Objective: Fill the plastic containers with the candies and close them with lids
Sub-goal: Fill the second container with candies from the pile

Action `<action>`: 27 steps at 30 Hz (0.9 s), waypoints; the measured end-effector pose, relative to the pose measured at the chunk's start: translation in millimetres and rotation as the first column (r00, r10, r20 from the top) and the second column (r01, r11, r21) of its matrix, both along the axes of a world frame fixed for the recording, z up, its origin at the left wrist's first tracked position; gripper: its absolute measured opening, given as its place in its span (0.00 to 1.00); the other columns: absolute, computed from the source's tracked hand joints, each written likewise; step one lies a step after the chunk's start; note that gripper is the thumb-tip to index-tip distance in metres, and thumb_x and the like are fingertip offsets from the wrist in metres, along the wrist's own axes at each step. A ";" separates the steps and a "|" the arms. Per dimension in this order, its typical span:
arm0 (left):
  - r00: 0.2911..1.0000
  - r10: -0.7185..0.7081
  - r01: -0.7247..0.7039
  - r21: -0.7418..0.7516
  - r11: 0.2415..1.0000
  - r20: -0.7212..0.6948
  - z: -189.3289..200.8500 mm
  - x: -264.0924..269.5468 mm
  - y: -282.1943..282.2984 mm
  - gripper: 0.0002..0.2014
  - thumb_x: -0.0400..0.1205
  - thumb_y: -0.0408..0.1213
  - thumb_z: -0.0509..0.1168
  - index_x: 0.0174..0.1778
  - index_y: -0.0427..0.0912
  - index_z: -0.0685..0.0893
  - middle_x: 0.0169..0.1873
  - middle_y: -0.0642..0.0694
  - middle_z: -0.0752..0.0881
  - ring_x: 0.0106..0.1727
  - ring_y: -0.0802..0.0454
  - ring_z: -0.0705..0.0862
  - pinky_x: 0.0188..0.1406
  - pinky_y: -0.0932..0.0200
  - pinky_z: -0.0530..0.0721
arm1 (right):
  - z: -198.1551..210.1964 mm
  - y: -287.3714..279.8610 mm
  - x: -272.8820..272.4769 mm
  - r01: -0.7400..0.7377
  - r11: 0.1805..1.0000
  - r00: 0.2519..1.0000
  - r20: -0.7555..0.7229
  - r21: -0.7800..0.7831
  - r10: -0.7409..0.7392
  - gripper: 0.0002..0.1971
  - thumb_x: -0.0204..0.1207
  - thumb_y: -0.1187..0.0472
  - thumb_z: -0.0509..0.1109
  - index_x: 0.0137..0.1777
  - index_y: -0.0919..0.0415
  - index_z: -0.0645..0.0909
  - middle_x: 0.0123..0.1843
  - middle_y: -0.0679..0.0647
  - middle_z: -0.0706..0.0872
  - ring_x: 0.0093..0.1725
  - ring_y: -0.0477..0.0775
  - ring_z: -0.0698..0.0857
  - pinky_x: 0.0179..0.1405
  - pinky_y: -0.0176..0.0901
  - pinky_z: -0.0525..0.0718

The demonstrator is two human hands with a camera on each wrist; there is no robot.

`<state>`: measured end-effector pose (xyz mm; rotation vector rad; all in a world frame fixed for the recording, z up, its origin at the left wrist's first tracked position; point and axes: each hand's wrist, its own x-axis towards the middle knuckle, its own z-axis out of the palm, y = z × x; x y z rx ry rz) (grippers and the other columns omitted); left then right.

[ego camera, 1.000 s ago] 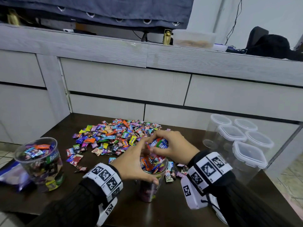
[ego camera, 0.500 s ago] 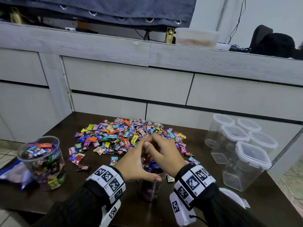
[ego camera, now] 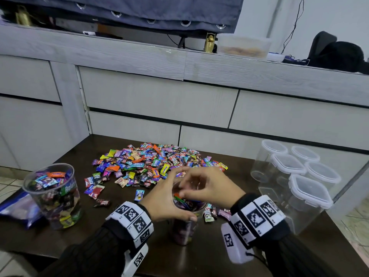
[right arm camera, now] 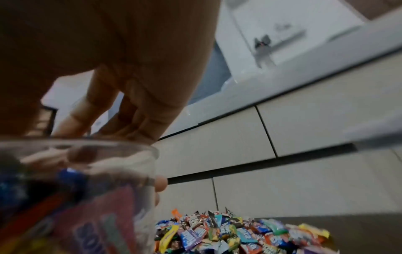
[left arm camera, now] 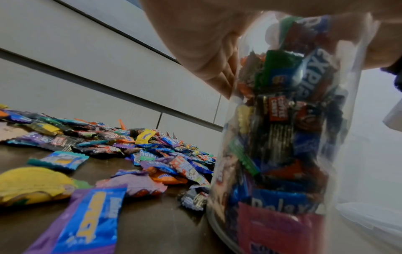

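My left hand [ego camera: 165,198] grips the jar [ego camera: 184,226]; my right hand [ego camera: 207,186] hovers over its mouth, fingers loose, empty. Filling nearly done; next, a lid [ego camera: 308,191].

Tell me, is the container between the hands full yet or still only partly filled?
Nearly full. Candies fill the container almost to its rim, with a little clear wall above them in the right wrist view. No lid on it.

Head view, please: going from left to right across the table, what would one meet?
Blue bag → filled open container → candy pile → container under both hands → lidded empty containers.
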<state>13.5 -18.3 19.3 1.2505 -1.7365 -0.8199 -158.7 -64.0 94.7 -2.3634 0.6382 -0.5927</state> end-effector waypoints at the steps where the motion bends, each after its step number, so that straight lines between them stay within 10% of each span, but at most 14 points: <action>1: 1.000 -0.004 0.004 0.000 1.000 0.005 0.7 -0.1 0.3 0.54 0.56 0.49 0.87 0.72 0.70 0.61 0.58 0.72 0.84 0.60 0.73 0.82 0.56 0.82 0.74 | 0.8 1.8 -1.3 -0.041 0.998 0.992 -0.118 -0.044 0.035 0.06 0.67 0.60 0.81 0.43 0.56 0.88 0.37 0.46 0.88 0.34 0.37 0.80 0.38 0.28 0.75; 5: 1.000 -0.025 0.025 -0.005 1.000 -0.016 3.6 -1.7 0.4 0.54 0.56 0.48 0.86 0.74 0.70 0.60 0.56 0.57 0.89 0.56 0.62 0.88 0.57 0.70 0.82 | -1.8 7.3 7.1 -0.097 0.981 0.945 -0.326 -0.168 0.037 0.07 0.68 0.65 0.77 0.46 0.62 0.88 0.44 0.54 0.89 0.37 0.41 0.78 0.42 0.34 0.76; 9: 1.000 -0.018 0.018 0.008 1.000 -0.026 5.1 -1.6 0.6 0.54 0.56 0.48 0.86 0.71 0.76 0.60 0.57 0.62 0.87 0.57 0.62 0.87 0.54 0.73 0.81 | -2.6 6.9 13.5 -0.080 0.985 0.938 -0.347 -0.154 0.022 0.06 0.68 0.65 0.77 0.45 0.62 0.87 0.43 0.53 0.89 0.37 0.41 0.79 0.36 0.28 0.71; 13: 0.995 0.006 -0.001 0.047 0.999 -0.102 -0.6 -1.8 2.2 0.56 0.53 0.46 0.88 0.71 0.75 0.63 0.63 0.60 0.86 0.66 0.60 0.84 0.69 0.53 0.81 | -6.4 -2.5 -3.6 0.139 0.990 0.988 0.063 0.002 -0.139 0.03 0.71 0.60 0.77 0.42 0.52 0.87 0.38 0.44 0.87 0.35 0.39 0.81 0.36 0.26 0.74; 16: 0.994 0.015 -0.009 0.056 0.998 -0.111 -2.5 -3.3 3.0 0.56 0.52 0.46 0.88 0.71 0.76 0.63 0.64 0.59 0.86 0.69 0.61 0.81 0.74 0.45 0.76 | -25.0 -20.7 -25.8 0.463 0.883 0.848 0.251 0.082 -0.468 0.08 0.75 0.58 0.73 0.52 0.47 0.81 0.47 0.45 0.86 0.42 0.38 0.81 0.40 0.24 0.75; 21: 0.996 0.007 -0.001 0.071 0.997 -0.088 -0.7 -2.7 2.5 0.58 0.50 0.47 0.89 0.72 0.77 0.62 0.63 0.60 0.85 0.67 0.62 0.82 0.72 0.52 0.79 | -91.7 -45.0 -58.6 0.735 0.678 0.628 -0.382 0.007 -0.678 0.49 0.70 0.35 0.70 0.81 0.62 0.54 0.81 0.61 0.61 0.81 0.62 0.59 0.79 0.54 0.61; 27: 0.998 0.008 -0.004 0.064 0.998 -0.055 -0.3 -1.4 2.6 0.58 0.51 0.46 0.89 0.72 0.76 0.62 0.62 0.62 0.85 0.66 0.64 0.82 0.71 0.57 0.79 | -165.0 -58.9 -59.1 0.874 0.477 0.354 -0.559 -0.087 -0.750 0.68 0.52 0.16 0.62 0.84 0.58 0.42 0.86 0.60 0.45 0.84 0.62 0.45 0.80 0.65 0.50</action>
